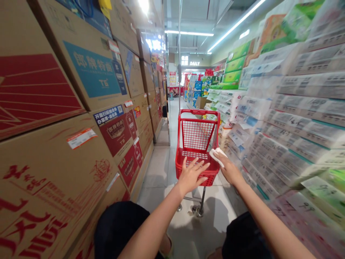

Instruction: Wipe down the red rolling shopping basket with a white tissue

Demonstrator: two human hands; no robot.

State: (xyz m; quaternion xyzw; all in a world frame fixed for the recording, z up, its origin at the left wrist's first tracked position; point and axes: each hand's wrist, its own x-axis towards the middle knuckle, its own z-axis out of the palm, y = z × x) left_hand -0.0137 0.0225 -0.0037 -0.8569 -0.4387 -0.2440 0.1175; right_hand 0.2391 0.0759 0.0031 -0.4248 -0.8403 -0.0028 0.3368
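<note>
A red plastic shopping cart (198,174) stands on the floor just ahead of me, its basket facing me and its handle frame at the back. My left hand (192,173) is spread over the near rim of the basket, fingers apart, with nothing in it; whether it touches the plastic I cannot tell. At the cart's right side, my right hand (229,167) is closed on a white cloth (217,157), which lies against the basket's edge. No goods show inside the basket. Metal legs and wheels (198,210) show beneath it.
Stacked cardboard boxes (94,75) wall the left side, ending at a mirrored pillar (166,72). Along the right, piled tissue packs (296,118) rise high and look blurred. The tiled floor (157,172) runs down the narrow aisle toward more shelves (198,86).
</note>
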